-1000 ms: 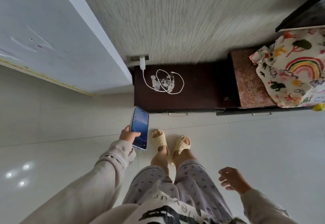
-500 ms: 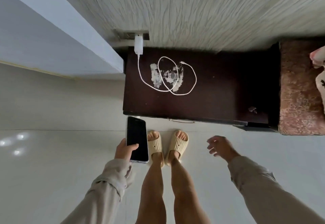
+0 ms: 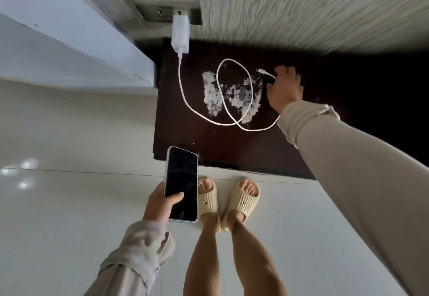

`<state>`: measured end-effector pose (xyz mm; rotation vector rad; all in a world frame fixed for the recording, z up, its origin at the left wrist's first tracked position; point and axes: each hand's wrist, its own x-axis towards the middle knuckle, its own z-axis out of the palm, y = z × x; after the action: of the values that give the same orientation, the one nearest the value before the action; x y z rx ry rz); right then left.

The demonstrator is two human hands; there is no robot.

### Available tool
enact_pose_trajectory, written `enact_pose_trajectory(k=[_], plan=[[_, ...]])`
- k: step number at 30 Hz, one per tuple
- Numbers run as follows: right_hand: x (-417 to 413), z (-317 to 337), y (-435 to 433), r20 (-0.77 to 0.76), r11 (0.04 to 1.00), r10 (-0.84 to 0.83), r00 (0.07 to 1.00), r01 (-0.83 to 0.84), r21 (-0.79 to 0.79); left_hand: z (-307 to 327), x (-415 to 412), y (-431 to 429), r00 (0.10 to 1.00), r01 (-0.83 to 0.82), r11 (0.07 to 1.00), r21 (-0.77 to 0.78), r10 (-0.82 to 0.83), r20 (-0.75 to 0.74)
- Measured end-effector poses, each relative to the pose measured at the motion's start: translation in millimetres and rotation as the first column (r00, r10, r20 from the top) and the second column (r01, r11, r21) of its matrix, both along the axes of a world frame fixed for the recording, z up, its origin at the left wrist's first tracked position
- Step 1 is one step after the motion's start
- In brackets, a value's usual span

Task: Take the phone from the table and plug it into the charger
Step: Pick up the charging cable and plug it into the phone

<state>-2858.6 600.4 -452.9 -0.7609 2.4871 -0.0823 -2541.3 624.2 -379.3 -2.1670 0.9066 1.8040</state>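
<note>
Holding one dark-screened phone (image 3: 181, 185) at lower centre, the left hand (image 3: 160, 206) wraps it; the right hand (image 3: 284, 89) touches one white cable (image 3: 228, 100), grip unclear, on one dark table (image 3: 185, 133) against a textured wall (image 3: 301, 5).

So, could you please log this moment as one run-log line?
left hand: holds phone, screen dark | right hand: at cable plug end on table, grasp unclear | charger: in wall socket | phone: unplugged
</note>
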Motion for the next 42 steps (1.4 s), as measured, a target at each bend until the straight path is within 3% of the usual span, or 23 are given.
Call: enact_pose_trajectory(k=[6, 8, 11, 14, 16, 20, 24, 28, 32, 38, 42], plan=[[-5, -15, -16, -0.098, 0.997, 0.053, 0.994, -0.048, 0.054, 3, 4, -7, 1.000, 0.009, 1.000, -0.025, -0.010, -0.017], [-6, -8, -11, -0.009, 0.999, 0.026, 1.000, -0.026, 0.031, 6, 3, -7, 1.000, -0.005, 1.000, -0.028, 0.005, -0.029], [2, 12, 10, 0.182, 0.988, -0.136, 0.974, 0.147, -0.047, 15, 0, -5, 0.996, -0.080, 0.997, -0.009, 0.079, -0.030], [21, 46, 44, 0.431, 0.925, -0.278, 0.859, 0.360, -0.122, 34, -12, -2, 0.967, -0.248, 0.964, 0.098, 0.253, -0.042], [36, 79, 67, 0.515, 0.905, -0.282, 0.809, 0.403, -0.137, 51, -22, -2, 0.940, -0.328, 0.935, 0.137, 0.337, -0.050], [68, 146, 105, 0.618, 0.876, -0.249, 0.746, 0.446, -0.185, 90, -44, -3, 0.788, -0.528, 0.806, 0.269, 0.582, -0.199], [96, 217, 124, 0.685, 0.837, -0.213, 0.697, 0.492, -0.240, 121, -63, -8, 0.816, -0.461, 0.855, 0.238, 0.514, -0.266], [116, 265, 131, 0.808, 0.837, -0.132, 0.574, 0.501, -0.218, 144, -80, -18, 0.791, -0.443, 0.858, 0.260, 0.510, -0.336], [128, 283, 131, 0.850, 0.813, -0.144, 0.506, 0.550, -0.190, 166, -100, -20, 0.718, -0.546, 0.787, 0.287, 0.616, -0.324], [128, 292, 121, 0.897, 0.728, -0.207, 0.390, 0.674, -0.125, 175, -110, -10, 0.765, -0.477, 0.834, 0.278, 0.550, -0.335], [128, 293, 119, 0.891, 0.711, -0.247, 0.381, 0.696, -0.101, 167, -107, -3, 0.733, -0.476, 0.825, 0.303, 0.563, -0.381]])
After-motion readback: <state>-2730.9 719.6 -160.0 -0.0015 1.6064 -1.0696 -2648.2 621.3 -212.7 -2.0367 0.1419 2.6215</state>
